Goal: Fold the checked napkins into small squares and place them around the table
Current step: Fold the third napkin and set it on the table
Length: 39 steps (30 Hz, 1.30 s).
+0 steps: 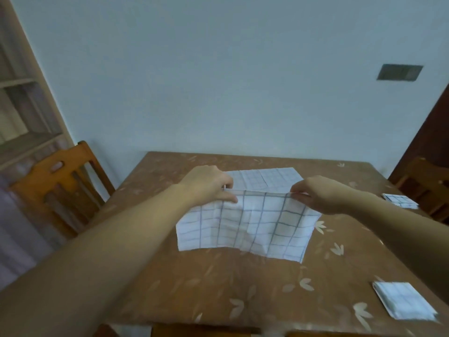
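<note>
Pinching with left hand (209, 183) and right hand (323, 194), thumb against fingers, one at each end of the top hem of an opened checked napkin (247, 227). Working over a brown leaf-patterned table (170, 276), flanked by a left wooden chair (60, 186) and a right wooden chair (422, 188).

Holding that napkin mid-table, upper edge lifted and stretched, lower part draped onto the tabletop. Long axis running left to right across the view, hem roughly parallel to the far table edge, checked face turned toward the camera. Creased, but not yet folded, or at most starting a first fold.

Lying flat just behind it, touching or nearly so: a second spread napkin (264, 178), also unfolded.

Done, judging by shape: a nearer folded square (405, 302) by the right front corner, and a farther folded square (401, 201) at the right edge beside the chair.

Roughly halfway, then: two placed, two left to fold and set out, probably along the left and far sides.
</note>
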Available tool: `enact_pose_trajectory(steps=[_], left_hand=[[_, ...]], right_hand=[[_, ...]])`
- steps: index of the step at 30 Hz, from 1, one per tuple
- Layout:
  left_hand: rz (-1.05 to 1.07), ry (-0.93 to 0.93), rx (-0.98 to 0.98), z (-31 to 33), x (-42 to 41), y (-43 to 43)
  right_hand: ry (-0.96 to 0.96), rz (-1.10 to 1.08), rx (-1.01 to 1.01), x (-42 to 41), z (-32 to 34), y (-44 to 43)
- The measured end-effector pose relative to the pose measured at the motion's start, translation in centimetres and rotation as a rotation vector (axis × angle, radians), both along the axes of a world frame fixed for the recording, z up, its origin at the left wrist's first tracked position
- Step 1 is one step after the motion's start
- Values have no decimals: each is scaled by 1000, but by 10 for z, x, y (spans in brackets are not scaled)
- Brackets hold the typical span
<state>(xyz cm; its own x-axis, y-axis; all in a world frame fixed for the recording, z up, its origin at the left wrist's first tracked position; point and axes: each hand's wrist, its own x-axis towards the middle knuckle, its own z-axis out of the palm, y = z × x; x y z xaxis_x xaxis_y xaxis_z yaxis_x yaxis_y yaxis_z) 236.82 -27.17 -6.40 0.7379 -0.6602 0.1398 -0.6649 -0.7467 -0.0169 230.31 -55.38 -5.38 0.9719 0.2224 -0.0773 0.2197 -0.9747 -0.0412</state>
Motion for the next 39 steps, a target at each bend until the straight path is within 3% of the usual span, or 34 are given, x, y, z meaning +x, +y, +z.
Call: enact_pose_trajectory(steps=[7, 9, 13, 18, 21, 27, 30, 34, 39], left_hand=[[-27, -10, 34, 14, -27, 20], [-27, 58, -30, 20, -37, 17], [-43, 55, 0, 40, -58, 5], [66, -24, 98, 58, -69, 21], [230, -24, -30, 50, -65, 34], [558, 33, -617, 2, -64, 35], [752, 317, -771, -19, -75, 15], [874, 861, -959, -58, -91, -6], [776, 1444, -1335, -84, -103, -27]], right_hand=[[169, -152, -211, -30, -9, 16], [181, -118, -140, -37, -8, 32], [155, 90, 201, -41, -3, 86], [205, 203, 175, -45, 10, 95], [246, 225, 317, -46, 11, 72], [335, 109, 773, -47, 11, 34], [350, -23, 1108, -46, 13, 17], [332, -175, 1446, -40, 15, -1], [307, -382, 1562, -34, -5, -19]])
